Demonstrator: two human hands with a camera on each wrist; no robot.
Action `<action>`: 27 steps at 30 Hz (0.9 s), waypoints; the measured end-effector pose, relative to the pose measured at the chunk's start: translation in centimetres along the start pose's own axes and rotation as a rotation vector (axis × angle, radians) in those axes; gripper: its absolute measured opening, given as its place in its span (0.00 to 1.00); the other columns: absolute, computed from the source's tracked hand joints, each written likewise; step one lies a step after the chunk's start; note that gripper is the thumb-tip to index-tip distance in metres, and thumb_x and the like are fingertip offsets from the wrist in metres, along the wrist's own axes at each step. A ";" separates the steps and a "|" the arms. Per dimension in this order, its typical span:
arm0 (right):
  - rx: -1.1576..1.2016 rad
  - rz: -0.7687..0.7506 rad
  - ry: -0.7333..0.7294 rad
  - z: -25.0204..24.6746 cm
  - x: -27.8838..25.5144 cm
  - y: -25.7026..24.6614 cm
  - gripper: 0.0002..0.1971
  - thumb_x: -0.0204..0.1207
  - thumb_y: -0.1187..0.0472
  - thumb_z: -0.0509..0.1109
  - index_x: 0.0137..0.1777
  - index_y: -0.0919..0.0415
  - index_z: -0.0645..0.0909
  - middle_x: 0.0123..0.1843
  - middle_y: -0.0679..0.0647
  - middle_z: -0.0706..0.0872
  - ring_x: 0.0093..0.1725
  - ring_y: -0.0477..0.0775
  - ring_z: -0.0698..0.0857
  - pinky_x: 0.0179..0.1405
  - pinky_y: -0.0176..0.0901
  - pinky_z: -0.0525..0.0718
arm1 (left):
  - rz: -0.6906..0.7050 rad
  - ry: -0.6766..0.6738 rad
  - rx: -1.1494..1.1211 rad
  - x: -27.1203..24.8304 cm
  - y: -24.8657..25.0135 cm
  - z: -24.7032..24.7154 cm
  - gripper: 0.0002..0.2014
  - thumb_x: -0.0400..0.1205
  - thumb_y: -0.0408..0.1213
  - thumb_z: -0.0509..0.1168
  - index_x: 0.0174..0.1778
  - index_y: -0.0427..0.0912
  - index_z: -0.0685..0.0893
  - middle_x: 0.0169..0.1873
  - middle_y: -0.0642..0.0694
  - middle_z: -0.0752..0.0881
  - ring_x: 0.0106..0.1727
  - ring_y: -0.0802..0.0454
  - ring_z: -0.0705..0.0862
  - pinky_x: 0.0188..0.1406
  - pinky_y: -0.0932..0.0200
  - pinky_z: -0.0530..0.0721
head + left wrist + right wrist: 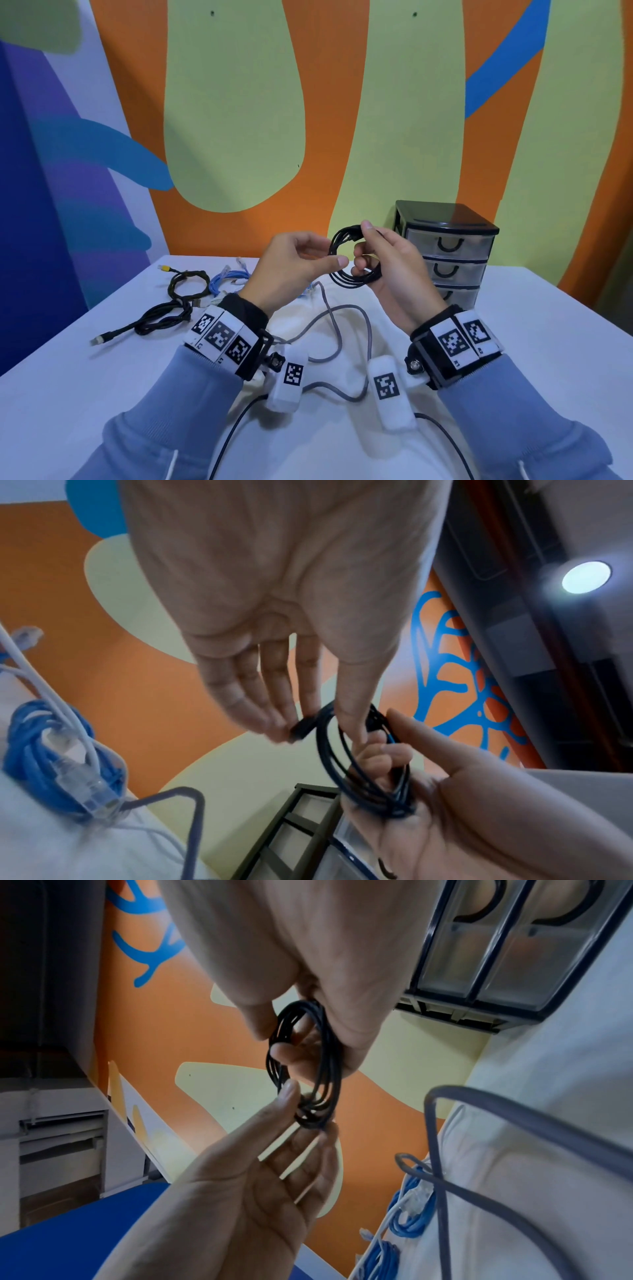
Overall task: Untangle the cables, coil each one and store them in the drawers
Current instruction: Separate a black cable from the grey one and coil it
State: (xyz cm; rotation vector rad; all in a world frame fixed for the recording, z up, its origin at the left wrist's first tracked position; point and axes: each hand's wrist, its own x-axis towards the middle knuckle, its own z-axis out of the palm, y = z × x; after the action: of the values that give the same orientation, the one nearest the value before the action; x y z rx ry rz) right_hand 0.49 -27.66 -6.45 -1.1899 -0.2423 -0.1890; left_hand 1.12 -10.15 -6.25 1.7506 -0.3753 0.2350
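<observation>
My right hand (387, 270) grips the black cable coil (349, 255), lifted above the table (68, 377), just left of the drawer unit (448, 250). My left hand (294, 260) pinches its loose plug end in the left wrist view. I reckon: tuck it through, keeping loops tight. All drawers look closed; there's free air left of the unit, with the grey cable (368, 329) below.

**Colours on the tabletop**

The coil (352, 260) is black. On the white tabletop (68, 377) lie a blue cable (227, 279), a grey cable (337, 329) and a black braided cable (164, 315) with a yellow plug. The drawers (448, 253) have a black frame, clear fronts and black handles. The wall (342, 102) shows orange, pale green and blue shapes. Sleeves (164, 411) are light blue; wristbands (222, 334) carry black-and-white square markers.
</observation>
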 end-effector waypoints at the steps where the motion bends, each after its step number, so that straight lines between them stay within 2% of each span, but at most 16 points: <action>1: 0.019 -0.002 -0.004 0.0 0.0 -0.1 0.09 0.89 0.56 0.70 0.56 0.63 0.82 0.36 0.54 0.81 0.31 0.49 0.77 0.34 0.40 0.78 | -0.021 -0.016 0.017 -0.1 -0.1 0.1 0.13 0.76 0.39 0.85 0.53 0.41 0.94 0.47 0.41 0.96 0.51 0.43 0.94 0.56 0.54 0.87; 3: 0.055 0.012 -0.014 -0.1 0.0 -0.2 0.08 0.88 0.57 0.70 0.57 0.62 0.82 0.36 0.54 0.81 0.31 0.49 0.77 0.35 0.41 0.79 | -0.047 -0.009 -0.026 -0.2 0.0 0.6 0.11 0.78 0.36 0.83 0.54 0.38 0.94 0.46 0.36 0.95 0.44 0.46 0.93 0.52 0.55 0.85; 4: 0.079 0.024 -0.015 -0.1 0.0 -0.3 0.07 0.88 0.58 0.70 0.57 0.62 0.82 0.36 0.55 0.80 0.31 0.50 0.77 0.35 0.41 0.79 | -0.056 -0.006 -0.090 -0.3 0.0 0.8 0.12 0.79 0.32 0.82 0.56 0.36 0.93 0.47 0.33 0.95 0.44 0.48 0.92 0.52 0.56 0.86; 6: 0.132 0.040 -0.019 0.0 0.0 -0.3 0.06 0.88 0.59 0.69 0.54 0.62 0.81 0.34 0.54 0.78 0.29 0.49 0.71 0.32 0.40 0.76 | -0.070 -0.030 -0.256 -0.4 0.2 1.2 0.16 0.80 0.27 0.79 0.63 0.33 0.90 0.50 0.29 0.94 0.48 0.46 0.93 0.57 0.55 0.90; 8: 0.165 0.029 -0.013 0.0 0.1 -0.3 0.07 0.89 0.59 0.68 0.49 0.60 0.79 0.32 0.52 0.73 0.28 0.48 0.65 0.29 0.38 0.69 | -0.070 -0.046 -0.353 -0.5 0.3 1.2 0.18 0.81 0.27 0.78 0.66 0.31 0.87 0.52 0.28 0.94 0.51 0.44 0.93 0.63 0.50 0.91; 10: 0.176 0.004 0.016 -0.2 0.2 -0.4 0.10 0.89 0.59 0.68 0.45 0.57 0.77 0.30 0.50 0.70 0.28 0.48 0.61 0.28 0.38 0.64 | -0.059 -0.042 -0.342 -0.4 0.4 0.7 0.16 0.82 0.30 0.78 0.65 0.31 0.89 0.53 0.32 0.95 0.51 0.47 0.93 0.60 0.53 0.91; 13: 0.179 -0.007 0.044 -0.5 0.4 -0.6 0.13 0.89 0.58 0.69 0.41 0.55 0.74 0.30 0.49 0.67 0.27 0.47 0.60 0.28 0.39 0.59 | -0.005 0.014 -0.262 -0.2 0.5 -0.7 0.10 0.82 0.32 0.79 0.59 0.36 0.94 0.51 0.35 0.95 0.48 0.54 0.91 0.51 0.62 0.88; 16: 0.174 0.015 0.038 -0.5 0.4 -0.6 0.15 0.89 0.57 0.69 0.40 0.54 0.73 0.30 0.49 0.64 0.26 0.46 0.59 0.25 0.38 0.58 | 0.143 0.106 -0.001 -0.1 0.5 -1.8 0.07 0.82 0.31 0.79 0.54 0.43 0.97 0.45 0.48 0.96 0.47 0.60 0.92 0.50 0.67 0.87; 19: 0.208 0.007 0.000 -0.1 0.1 -0.5 0.16 0.89 0.58 0.68 0.38 0.54 0.71 0.30 0.49 0.62 0.27 0.47 0.57 0.24 0.37 0.58 | 0.311 0.228 0.316 0.2 0.1 -2.1 0.05 0.82 0.37 0.79 0.51 0.52 0.97 0.46 0.58 0.94 0.50 0.61 0.90 0.52 0.63 0.85; 21: 0.246 0.000 -0.046 0.3 -0.2 -0.4 0.15 0.89 0.58 0.68 0.39 0.55 0.72 0.31 0.49 0.61 0.28 0.47 0.56 0.25 0.37 0.58 | 0.347 0.282 0.397 0.4 -0.2 -1.8 0.04 0.81 0.40 0.80 0.48 0.55 0.97 0.50 0.56 0.91 0.53 0.58 0.88 0.54 0.58 0.84; 22: 0.261 -0.002 -0.061 0.6 -0.3 -0.3 0.14 0.89 0.58 0.68 0.40 0.55 0.73 0.31 0.49 0.62 0.28 0.47 0.56 0.25 0.37 0.58 | 0.322 0.268 0.367 0.4 -0.3 -1.6 0.04 0.81 0.39 0.80 0.48 0.54 0.97 0.50 0.55 0.91 0.51 0.56 0.88 0.54 0.55 0.86; 24: 0.273 -0.009 -0.062 1.0 -0.6 0.0 0.13 0.89 0.58 0.67 0.42 0.56 0.74 0.31 0.50 0.63 0.27 0.46 0.59 0.26 0.37 0.59 | 0.221 0.162 0.179 0.0 -0.1 -0.8 0.05 0.83 0.33 0.78 0.50 0.46 0.97 0.45 0.50 0.95 0.48 0.52 0.93 0.55 0.50 0.91; 27: 0.261 -0.040 -0.015 1.2 -0.5 0.4 0.11 0.89 0.58 0.68 0.44 0.56 0.75 0.30 0.49 0.65 0.27 0.45 0.62 0.25 0.36 0.61 | 0.035 0.042 -0.171 -0.8 0.9 0.0 0.09 0.85 0.22 0.68 0.52 0.31 0.95 0.46 0.34 0.95 0.49 0.46 0.93 0.58 0.51 0.93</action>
State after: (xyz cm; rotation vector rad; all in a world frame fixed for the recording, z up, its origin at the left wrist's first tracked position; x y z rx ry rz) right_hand 0.02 -26.40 -6.56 -0.9281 -0.2944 -0.1773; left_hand 0.09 -10.25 -5.69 1.5698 -0.3848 0.2572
